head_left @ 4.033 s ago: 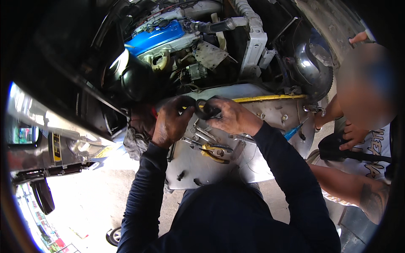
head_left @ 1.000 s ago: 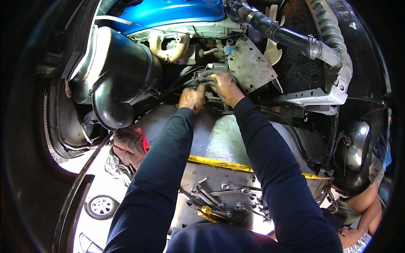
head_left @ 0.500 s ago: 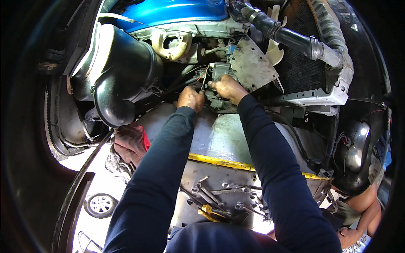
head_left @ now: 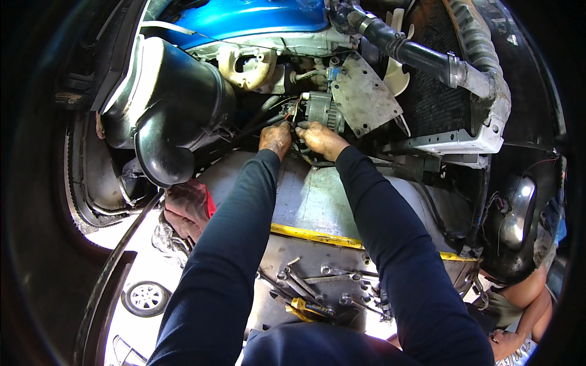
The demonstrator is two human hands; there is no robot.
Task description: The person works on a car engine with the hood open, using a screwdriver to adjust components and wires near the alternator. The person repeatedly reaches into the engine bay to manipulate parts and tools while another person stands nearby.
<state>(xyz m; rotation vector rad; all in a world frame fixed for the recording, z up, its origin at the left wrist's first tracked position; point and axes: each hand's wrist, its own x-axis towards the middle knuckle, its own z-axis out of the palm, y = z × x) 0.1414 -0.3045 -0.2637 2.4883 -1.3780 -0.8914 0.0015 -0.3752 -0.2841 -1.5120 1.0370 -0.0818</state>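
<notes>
Both my hands reach into an engine bay, below a round metal alternator (head_left: 323, 111) with a finned side. Thin wires (head_left: 295, 112) come down beside it to my fingertips. My left hand (head_left: 276, 139) is closed, with thumb and fingers pinched at the lower end of these wires. Close by on the right, my right hand (head_left: 323, 140) is closed too, its fingertips bent toward the same spot. What lies between its fingers is hidden. A grey metal plate (head_left: 368, 94) with holes stands right of the alternator.
A blue engine cover (head_left: 250, 23) tops the engine. Left is a big black air-cleaner housing (head_left: 183, 100); right, a radiator (head_left: 436, 79) and black hose (head_left: 424, 56). Several wrenches (head_left: 332, 279) lie on a panel below a yellow strip (head_left: 317, 235). Another person's arm (head_left: 528, 314) shows lower right.
My right hand has moved down and slightly left, off the alternator's front, uncovering its finned side. My left hand has shifted only slightly and stays by the wires.
</notes>
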